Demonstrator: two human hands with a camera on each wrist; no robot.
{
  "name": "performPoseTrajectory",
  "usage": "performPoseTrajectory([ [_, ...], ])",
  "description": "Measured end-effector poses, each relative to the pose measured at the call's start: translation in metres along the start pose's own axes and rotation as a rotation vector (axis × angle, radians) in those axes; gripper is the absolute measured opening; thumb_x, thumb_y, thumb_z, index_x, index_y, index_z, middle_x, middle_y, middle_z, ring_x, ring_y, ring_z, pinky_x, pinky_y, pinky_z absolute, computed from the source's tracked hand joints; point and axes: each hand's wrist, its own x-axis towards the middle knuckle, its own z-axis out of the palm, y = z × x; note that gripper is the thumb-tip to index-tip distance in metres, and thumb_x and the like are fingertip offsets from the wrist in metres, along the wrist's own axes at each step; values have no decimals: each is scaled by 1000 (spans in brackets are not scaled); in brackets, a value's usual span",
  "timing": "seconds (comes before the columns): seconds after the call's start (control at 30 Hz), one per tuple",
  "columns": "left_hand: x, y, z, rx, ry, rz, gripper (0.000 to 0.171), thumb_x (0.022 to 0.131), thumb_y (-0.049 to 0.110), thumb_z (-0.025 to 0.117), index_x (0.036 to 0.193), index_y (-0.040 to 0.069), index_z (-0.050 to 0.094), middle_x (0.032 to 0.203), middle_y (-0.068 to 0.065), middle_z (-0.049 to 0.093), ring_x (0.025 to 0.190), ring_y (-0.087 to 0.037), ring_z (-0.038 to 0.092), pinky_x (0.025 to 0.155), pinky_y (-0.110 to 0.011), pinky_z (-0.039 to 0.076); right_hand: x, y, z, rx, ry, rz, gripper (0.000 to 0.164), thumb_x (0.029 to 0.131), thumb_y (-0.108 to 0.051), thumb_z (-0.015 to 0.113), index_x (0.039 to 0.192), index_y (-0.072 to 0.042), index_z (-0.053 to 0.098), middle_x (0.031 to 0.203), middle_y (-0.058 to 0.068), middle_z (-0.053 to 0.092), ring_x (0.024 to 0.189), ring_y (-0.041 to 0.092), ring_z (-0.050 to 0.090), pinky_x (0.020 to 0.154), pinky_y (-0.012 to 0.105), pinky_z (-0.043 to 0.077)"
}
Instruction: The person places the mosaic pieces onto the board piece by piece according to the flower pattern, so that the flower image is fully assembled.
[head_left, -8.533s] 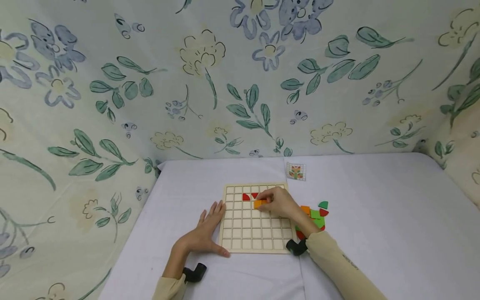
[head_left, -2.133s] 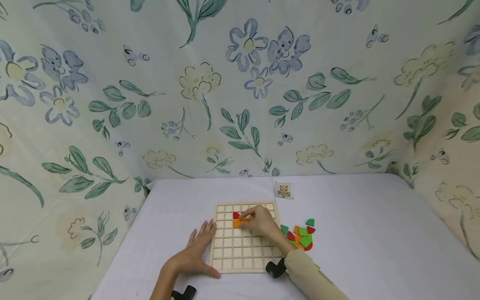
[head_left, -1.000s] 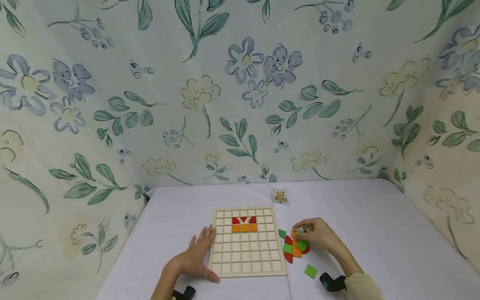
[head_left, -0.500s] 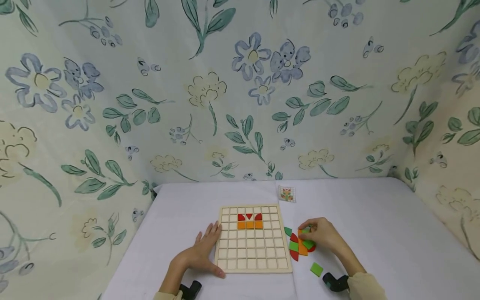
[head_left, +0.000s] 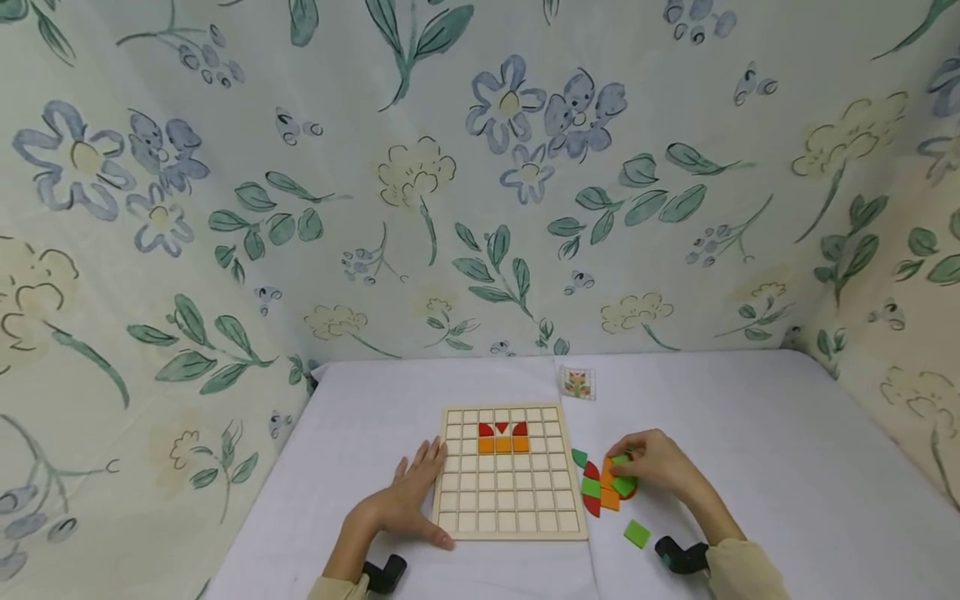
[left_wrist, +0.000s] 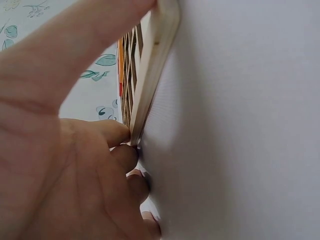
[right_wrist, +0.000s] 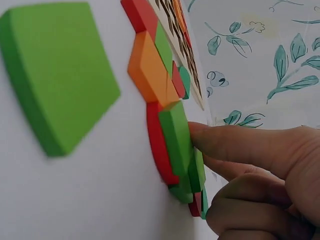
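Observation:
My left hand [head_left: 401, 508] lies with fingers spread along the left side of a wooden grid board [head_left: 512, 502], its thumb at the near left corner. Set in the board's cells are two red quarter-circle tiles [head_left: 521, 429], a red triangle [head_left: 502, 427] between them, and a row of orange squares [head_left: 503, 445] just below. Right of the board, my right hand [head_left: 660, 462] reaches into a pile of loose tiles. In the right wrist view its thumb and a finger pinch a green tile [right_wrist: 199, 170], partly hidden, beside another green tile [right_wrist: 175, 142] that overlaps a red one [right_wrist: 156, 142].
One green square [head_left: 637, 534] lies apart, nearer the body. Orange [head_left: 611, 500], red [head_left: 592, 505] and dark green [head_left: 580, 457] tiles lie close to the board's right edge. A small printed pattern card [head_left: 578, 383] rests behind the board. Floral cloth [head_left: 480, 208] hangs at the back.
Earlier the right hand was at the board's upper cells, where the orange row and red tiles now show complete. It has moved right to the loose pile. The left hand stays at the board.

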Motion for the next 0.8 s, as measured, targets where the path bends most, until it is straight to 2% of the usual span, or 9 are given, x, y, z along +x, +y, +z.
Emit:
performPoseTrajectory([
  [0.2, 2, -7, 2, -31, 8, 47, 150, 64, 65, 90, 166, 1, 1, 173, -23, -9, 160, -46, -13, 122, -74, -9, 0, 2, -5, 27, -26, 12, 22, 81, -11, 85, 101, -5, 79, 64, -3, 43, 63, 15, 38, 57, 25, 28],
  [0.47, 4, 3, -3, 20, -2, -9, 144, 67, 50, 95, 165, -1, 1, 173, -21, -9, 161, -42, -11, 126, -69, -5, 2, 2, -1, 43, 6, 3, 19, 84, -9, 83, 102, -4, 79, 62, -2, 36, 61, 15, 36, 55, 24, 26],
  [0.57, 3, 2, -3, 17, -2, -18, 144, 68, 48, 95, 165, -1, 1, 173, -21, -8, 161, -42, -11, 127, -69, -5, 4, 3, 3, 38, 29, 12, 18, 85, -11, 83, 101, -5, 80, 62, -2, 36, 62, 16, 37, 55, 24, 27],
  [0.8, 2, 2, -2, 20, -1, -23, 143, 68, 50, 95, 165, 1, 2, 174, -20, -8, 161, -42, -11, 127, -68, -5, 5, 5, 0, 17, 4, -1, 24, 81, -14, 87, 102, -5, 80, 62, -3, 35, 61, 15, 35, 55, 25, 25],
])
